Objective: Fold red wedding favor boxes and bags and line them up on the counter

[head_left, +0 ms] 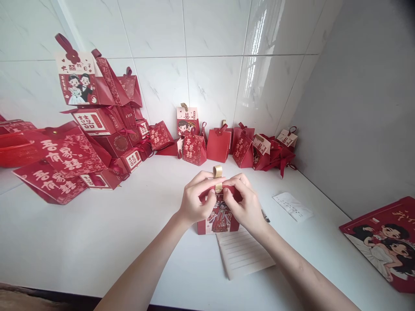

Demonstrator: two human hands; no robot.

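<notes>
In the head view, our left hand and right hand both grasp the box by its top edge, fingertips either side of the gold strap. It is upright over the table, at the far edge of the notepad. We judge it light, of thin, fairly stiff card, smooth and easily creased; the top fold looks the safest hold, pinched gently.

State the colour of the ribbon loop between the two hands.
The ribbon loop is gold, with a slight sheen; it shows best in the head view.
</notes>
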